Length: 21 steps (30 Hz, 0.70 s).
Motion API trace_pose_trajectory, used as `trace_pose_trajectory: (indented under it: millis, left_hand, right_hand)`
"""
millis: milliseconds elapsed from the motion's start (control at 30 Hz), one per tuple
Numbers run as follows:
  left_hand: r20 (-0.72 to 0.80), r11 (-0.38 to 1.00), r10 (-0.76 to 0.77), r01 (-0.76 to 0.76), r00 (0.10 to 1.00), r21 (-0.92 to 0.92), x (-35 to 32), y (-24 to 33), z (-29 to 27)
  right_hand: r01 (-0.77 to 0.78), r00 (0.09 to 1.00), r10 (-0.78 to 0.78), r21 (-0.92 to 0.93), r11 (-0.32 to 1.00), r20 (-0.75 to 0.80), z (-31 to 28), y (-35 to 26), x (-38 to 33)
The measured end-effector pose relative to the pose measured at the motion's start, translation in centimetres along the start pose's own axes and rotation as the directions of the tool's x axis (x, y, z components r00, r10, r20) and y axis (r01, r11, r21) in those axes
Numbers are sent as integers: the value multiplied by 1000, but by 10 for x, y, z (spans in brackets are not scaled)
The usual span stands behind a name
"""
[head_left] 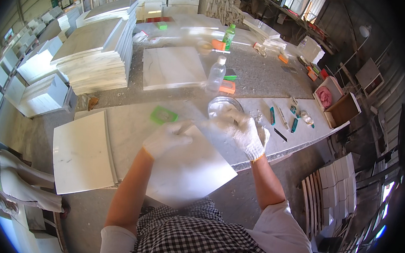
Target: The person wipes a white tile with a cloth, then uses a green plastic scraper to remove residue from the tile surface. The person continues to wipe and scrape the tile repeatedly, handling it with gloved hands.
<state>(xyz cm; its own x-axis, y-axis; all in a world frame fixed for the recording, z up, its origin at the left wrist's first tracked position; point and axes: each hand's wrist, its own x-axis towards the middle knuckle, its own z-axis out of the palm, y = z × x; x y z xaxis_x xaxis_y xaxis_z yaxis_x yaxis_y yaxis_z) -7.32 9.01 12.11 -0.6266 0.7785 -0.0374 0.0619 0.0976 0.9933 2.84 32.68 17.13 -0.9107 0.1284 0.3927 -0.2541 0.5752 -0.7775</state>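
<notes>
My left hand [168,139], in a white knit glove, is closed at the upper edge of a white marble tile [195,168]. The tile's near corner juts past the table edge towards me. My right hand [246,133], gloved likewise, has its fingers bent together beside a round metal dish [225,99] with white material in it. Whatever those fingers hold is hidden; some white cloth or paper seems to show beside the palm. A bright green block [163,115] lies just beyond my left hand.
More white tiles [84,151] lie at the left, with a tall tile stack [96,50] behind. A clear bottle [216,74], a green bottle [229,36] and an orange block [227,86] stand beyond the dish. Small tools [283,117] and an open box [336,100] are to the right.
</notes>
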Motion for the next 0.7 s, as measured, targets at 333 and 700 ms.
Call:
trace_pose_trajectory:
  millis: [333, 700]
  left_hand:
    - [-298, 773, 261, -13, 918, 635, -25, -13, 11]
    - [-485, 537, 93, 367, 870, 760, -40, -20, 32]
  right_hand:
    - [-397, 918, 395, -63, 916, -33, -4, 79, 24]
    - [-341, 910, 413, -629, 698, -36, 19, 167, 53]
